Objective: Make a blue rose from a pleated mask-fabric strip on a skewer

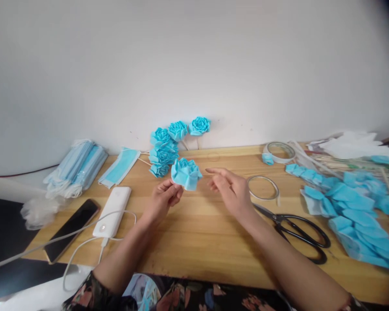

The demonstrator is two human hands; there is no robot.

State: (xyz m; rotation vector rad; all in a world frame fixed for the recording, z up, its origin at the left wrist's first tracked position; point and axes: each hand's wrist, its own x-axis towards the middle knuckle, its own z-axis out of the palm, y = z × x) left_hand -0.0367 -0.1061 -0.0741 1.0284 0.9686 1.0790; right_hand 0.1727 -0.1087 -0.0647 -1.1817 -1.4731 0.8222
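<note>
My left hand [165,194] is closed, thumb and fingers pinching the underside of a blue flower [187,174] with folded petals. It looks made of the same soft material as the face masks, and is held just above the table. To its right is my right hand [228,188], holding nothing, with the index finger stretched toward the flower and the other fingers partly curled. A small gap separates that fingertip from the petals. Behind the held flower, several finished blue flowers [164,152] on thin pale stems rest against the wall.
Left on the wooden table [194,242] are a mask pile [79,166], a single mask [120,167], a phone [71,231] and a cabled white power bank [113,211]. Rightward are black-handled scissors [300,233], a thin ring of tape [264,177], a wider tape roll [283,147] and blue petal pieces [359,211].
</note>
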